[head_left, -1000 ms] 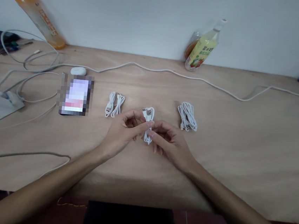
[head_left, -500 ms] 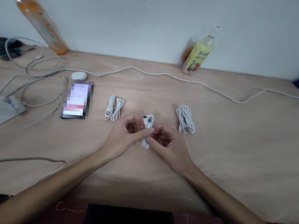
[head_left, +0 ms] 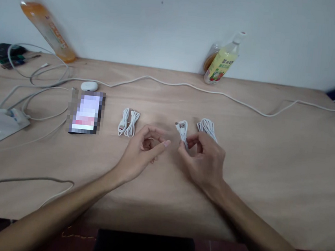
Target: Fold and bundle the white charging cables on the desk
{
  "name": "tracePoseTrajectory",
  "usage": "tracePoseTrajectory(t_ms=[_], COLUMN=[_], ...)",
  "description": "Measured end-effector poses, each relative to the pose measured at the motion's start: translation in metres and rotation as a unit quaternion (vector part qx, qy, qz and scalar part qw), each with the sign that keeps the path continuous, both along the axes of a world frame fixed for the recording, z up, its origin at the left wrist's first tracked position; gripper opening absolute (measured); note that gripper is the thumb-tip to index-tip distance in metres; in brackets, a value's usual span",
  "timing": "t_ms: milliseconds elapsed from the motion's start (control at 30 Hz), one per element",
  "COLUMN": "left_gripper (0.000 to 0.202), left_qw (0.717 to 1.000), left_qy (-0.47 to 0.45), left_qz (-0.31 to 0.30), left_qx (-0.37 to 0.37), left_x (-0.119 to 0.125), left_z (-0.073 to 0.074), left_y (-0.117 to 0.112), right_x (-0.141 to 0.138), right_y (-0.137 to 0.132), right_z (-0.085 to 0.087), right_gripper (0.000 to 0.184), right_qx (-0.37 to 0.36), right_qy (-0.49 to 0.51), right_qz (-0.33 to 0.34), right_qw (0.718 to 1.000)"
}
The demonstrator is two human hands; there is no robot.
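Between thumb and fingers, my right hand (head_left: 204,156) pinches a bundled white USB cable (head_left: 182,131), its plugs pointing up and away from me. The lower part of that bundle is hidden by the hand. My left hand (head_left: 144,147) hovers over the table with thumb and fingers curved apart, holding nothing. Beyond it to the left lie two coiled white cables (head_left: 128,122) side by side. Just behind my right hand rests another coiled white cable (head_left: 207,127), partly covered by the fingers.
A phone (head_left: 87,112) with a lit screen and a white earbud case (head_left: 89,86) lie at left, near a white power strip (head_left: 1,127). A long white cord (head_left: 186,84) crosses the wooden table (head_left: 269,171). An orange drink bottle (head_left: 48,31) and a yellow one (head_left: 223,62) lean on the wall.
My right hand has carried the bundled cable to the right, away from my left hand. The left hand has let go of it and stayed nearly in place.
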State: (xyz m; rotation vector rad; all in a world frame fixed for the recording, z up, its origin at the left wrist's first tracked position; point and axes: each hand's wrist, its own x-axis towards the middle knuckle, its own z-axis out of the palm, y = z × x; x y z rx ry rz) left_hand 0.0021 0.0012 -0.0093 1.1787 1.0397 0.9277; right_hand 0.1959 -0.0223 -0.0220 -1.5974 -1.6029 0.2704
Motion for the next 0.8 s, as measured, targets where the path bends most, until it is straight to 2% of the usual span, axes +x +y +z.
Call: tracePoseTrajectory(t_ms=[100,267,367,567,800], left_gripper=[0.040,0.041,0.040,0.038,0.036], left_qw=[1.000,1.000,1.000,1.000,1.000], left_qy=[0.000,0.000,0.000,0.000,-0.002], left_qz=[0.004,0.008,0.001,-0.009,-0.018], left_qx=[-0.008,-0.015,-0.012,-0.013,-0.011], left_x=[-0.001,0.000,0.000,-0.001,-0.001], left_z=[0.000,-0.001,-0.001,0.001,0.001], left_y=[0.000,0.001,0.001,0.000,0.000], right_x=[0.009,0.014,0.015,0.017,0.018], right_y=[0.007,0.012,0.012,0.014,0.016], right_z=[-0.005,-0.007,-0.007,-0.013,-0.013], right_gripper=[0.016,0.014,0.017,0.019,0.015], right_qx=[0.033,-0.007,-0.011,0.036,0.020], right_qy=[-0.127,-0.248,-0.288,-0.343,-0.333], right_qz=[-0.068,-0.126,-0.131,-0.157,-0.176], right_qw=[0.989,0.960,0.949,0.925,0.926])
